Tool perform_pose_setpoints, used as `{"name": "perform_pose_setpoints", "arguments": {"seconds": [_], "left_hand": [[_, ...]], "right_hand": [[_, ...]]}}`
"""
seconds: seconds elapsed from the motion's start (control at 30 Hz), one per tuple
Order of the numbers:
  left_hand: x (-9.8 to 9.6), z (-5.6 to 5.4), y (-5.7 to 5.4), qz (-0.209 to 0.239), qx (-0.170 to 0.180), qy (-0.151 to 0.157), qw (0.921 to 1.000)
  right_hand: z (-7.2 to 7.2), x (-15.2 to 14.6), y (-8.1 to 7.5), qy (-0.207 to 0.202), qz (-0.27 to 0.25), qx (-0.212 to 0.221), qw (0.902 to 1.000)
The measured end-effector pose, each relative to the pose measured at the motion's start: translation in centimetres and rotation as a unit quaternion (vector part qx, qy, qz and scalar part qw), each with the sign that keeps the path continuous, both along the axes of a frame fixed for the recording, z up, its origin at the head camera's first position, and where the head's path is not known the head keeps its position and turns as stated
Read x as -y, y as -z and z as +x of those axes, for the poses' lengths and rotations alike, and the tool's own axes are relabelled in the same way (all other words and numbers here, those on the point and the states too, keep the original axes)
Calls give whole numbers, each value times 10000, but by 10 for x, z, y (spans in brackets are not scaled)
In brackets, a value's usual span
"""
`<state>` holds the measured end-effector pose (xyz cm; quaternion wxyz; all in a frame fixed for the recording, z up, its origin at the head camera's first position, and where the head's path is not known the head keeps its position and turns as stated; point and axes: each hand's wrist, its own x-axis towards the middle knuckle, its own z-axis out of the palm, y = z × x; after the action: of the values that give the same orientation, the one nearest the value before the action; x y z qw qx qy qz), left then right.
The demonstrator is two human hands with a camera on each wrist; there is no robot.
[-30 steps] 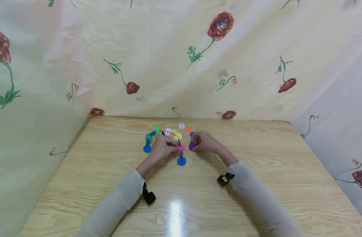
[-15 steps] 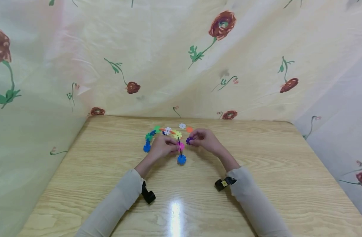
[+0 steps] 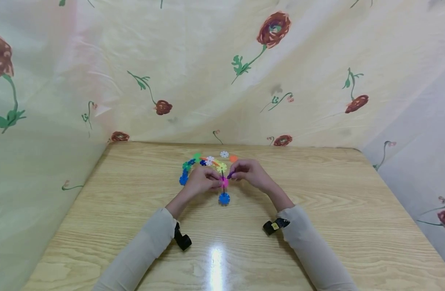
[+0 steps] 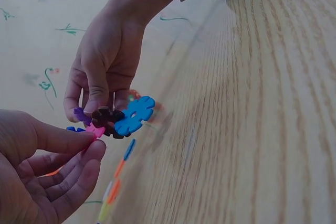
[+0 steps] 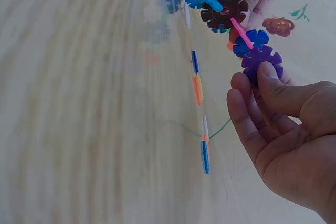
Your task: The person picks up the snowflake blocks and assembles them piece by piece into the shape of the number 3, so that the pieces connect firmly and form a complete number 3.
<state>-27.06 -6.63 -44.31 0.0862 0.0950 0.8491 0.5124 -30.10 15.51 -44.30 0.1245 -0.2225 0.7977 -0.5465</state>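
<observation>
A chain of notched flower-shaped plastic discs curves over the table in the head view. My left hand [image 3: 200, 180] pinches its pink disc [image 3: 225, 183] between thumb and fingers. A dark brown disc [image 4: 107, 120] and a light blue disc [image 3: 224, 198] hang on beyond the pink one. My right hand [image 3: 251, 173] pinches a purple disc [image 5: 262, 62], held edge-on beside the pink disc in the head view. Right by the pink disc in the right wrist view is the purple one; whether their slots interlock I cannot tell. A darker blue disc [image 5: 252, 42] shows behind them.
The chain runs back through a yellow disc [image 3: 221, 167], a white disc [image 3: 209, 160] and a green disc [image 3: 197, 156] to blue ones [image 3: 184, 180] at left. A separate white disc [image 3: 224, 154] and an orange disc [image 3: 234, 158] lie behind. Floral cloth [image 3: 193, 81] hangs behind the wooden table [image 3: 317, 194].
My right hand has moved a little left with the purple disc, which has turned from face-on to edge-on beside the pink disc. The chain has shifted slightly right in my left hand.
</observation>
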Motion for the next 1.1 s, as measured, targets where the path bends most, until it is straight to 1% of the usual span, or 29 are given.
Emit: {"name": "perform_pose_setpoints", "arguments": {"seconds": [0.17,0.27,0.4,0.6,0.77,0.87,1.1], "left_hand": [[0,0,0,116,23,10,9999],[-1,1,1,180,25,-7,9998],[-1,1,0,325,120,29,9994],[-1,1,-3,485,298,26,9984],[-3,2,-5,554,173,-1,9983],[-3,2,-7,512,68,-39,9987],[-2,2,-8,616,14,-84,9981]], "right_hand": [[0,0,0,-37,47,-58,10000],[1,1,-2,-16,137,-172,9998],[1,1,-4,5,221,-349,9991],[2,3,-7,30,194,-345,9992],[4,4,-8,235,141,-452,9986],[5,6,-10,334,96,-508,9981],[5,9,-10,363,7,-668,9971]]}}
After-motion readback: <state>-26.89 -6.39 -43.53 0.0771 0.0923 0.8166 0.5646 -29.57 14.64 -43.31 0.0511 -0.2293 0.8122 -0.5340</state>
